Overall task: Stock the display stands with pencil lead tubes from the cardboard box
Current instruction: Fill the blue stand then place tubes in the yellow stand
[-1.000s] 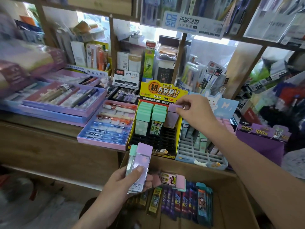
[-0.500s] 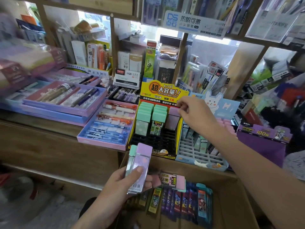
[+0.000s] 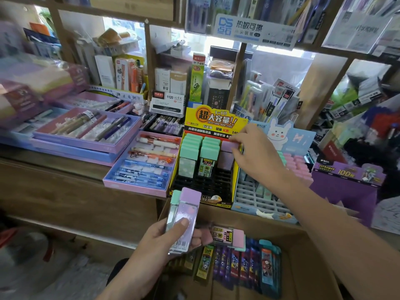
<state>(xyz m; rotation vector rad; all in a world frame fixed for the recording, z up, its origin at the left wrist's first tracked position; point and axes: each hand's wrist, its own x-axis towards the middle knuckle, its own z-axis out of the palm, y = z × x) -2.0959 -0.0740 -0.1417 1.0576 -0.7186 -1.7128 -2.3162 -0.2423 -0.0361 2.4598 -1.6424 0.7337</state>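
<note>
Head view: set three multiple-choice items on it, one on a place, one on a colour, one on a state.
1. The right hand pinches a purple-capped tube in which column of the yellow stand?
A. left
B. middle
C. right

2. The caps of the stand's other tubes are:
A. green
B. red
C. black

3. The left hand is:
A. flat and empty
B. gripping a stack of tubes
C. out of sight

Key:
1. C, the hand sits at the rightmost column.
2. A, both left columns show mint-green tops.
3. B, it wraps round the stack.
</note>
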